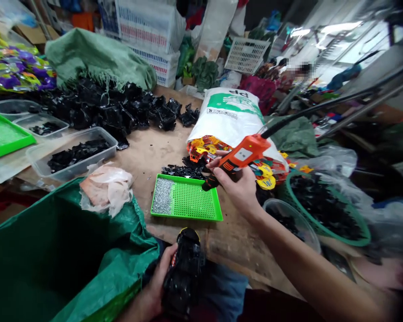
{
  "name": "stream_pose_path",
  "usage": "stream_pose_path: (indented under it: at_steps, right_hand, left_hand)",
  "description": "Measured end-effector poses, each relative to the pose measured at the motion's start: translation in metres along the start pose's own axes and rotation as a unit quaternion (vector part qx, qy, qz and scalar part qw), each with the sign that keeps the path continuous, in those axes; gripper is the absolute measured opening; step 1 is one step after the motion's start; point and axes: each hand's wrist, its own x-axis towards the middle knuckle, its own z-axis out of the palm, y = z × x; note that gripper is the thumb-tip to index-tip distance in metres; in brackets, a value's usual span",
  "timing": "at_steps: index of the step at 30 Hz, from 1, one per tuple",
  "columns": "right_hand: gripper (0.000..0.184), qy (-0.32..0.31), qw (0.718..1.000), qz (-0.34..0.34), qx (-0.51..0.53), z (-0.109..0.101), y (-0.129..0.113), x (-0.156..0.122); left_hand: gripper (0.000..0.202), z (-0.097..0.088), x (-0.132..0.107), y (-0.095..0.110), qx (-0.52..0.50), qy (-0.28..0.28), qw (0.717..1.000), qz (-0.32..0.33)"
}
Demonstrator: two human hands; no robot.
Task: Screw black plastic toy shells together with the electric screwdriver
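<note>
My right hand (pixel 233 181) is closed round an orange electric screwdriver (pixel 243 154) with a cable running up to the right; its tip points down at the right end of a green perforated tray (pixel 191 199) holding a patch of small silver screws (pixel 161 197). My left hand (pixel 154 286) is low over my lap, wrapped round a black plastic part (pixel 184 273) with a bit of yellow at its top. A small heap of black parts (pixel 183 170) lies just behind the tray.
A white sack (pixel 231 114) spills orange and yellow pieces (pixel 204 147). A green basket (pixel 325 210) and clear bowl (pixel 289 219) hold black parts at right. A big pile of black parts (pixel 114 107), clear tubs (pixel 74 154), a second green tray (pixel 3 136) and a green bag (pixel 53 250) are at left.
</note>
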Motion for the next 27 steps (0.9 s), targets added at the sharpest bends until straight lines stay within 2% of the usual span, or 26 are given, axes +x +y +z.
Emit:
stream_pose_path:
  at_steps: [4, 7, 12, 15, 21, 26, 27]
  right_hand:
    - [0.028, 0.003, 1.000, 0.000, -0.020, -0.018, 0.012, -0.002]
    - [0.030, 0.003, 0.999, 0.014, -0.047, -0.031, 0.024, -0.002]
    - [0.028, -0.087, 0.985, 0.030, -0.149, -0.034, 0.062, 0.012]
    - [0.022, -0.143, 0.972, 0.003, -0.188, -0.023, 0.089, 0.033]
    - [0.017, -0.261, 0.932, -0.056, -0.246, 0.022, 0.124, 0.082]
    - [0.008, -0.342, 0.884, -0.038, -0.316, 0.059, 0.142, 0.097]
    - [0.011, -0.351, 0.875, -0.030, -0.331, 0.063, 0.145, 0.097]
  left_hand:
    - [0.051, -0.006, 0.012, -0.002, -0.003, 0.005, 0.999, -0.050]
    - [0.052, -0.011, 0.015, -0.002, 0.003, -0.005, 0.998, -0.058]
    - [0.046, -0.015, 0.013, 0.002, 0.038, -0.037, 0.998, -0.043]
    - [0.048, -0.016, 0.015, 0.001, 0.035, -0.066, 0.996, -0.046]
    - [0.052, -0.014, 0.031, 0.005, 0.074, -0.088, 0.992, 0.049]
    - [0.049, -0.006, 0.042, 0.023, 0.111, -0.097, 0.988, 0.041]
    - [0.048, -0.005, 0.044, 0.025, 0.114, -0.096, 0.988, 0.043]
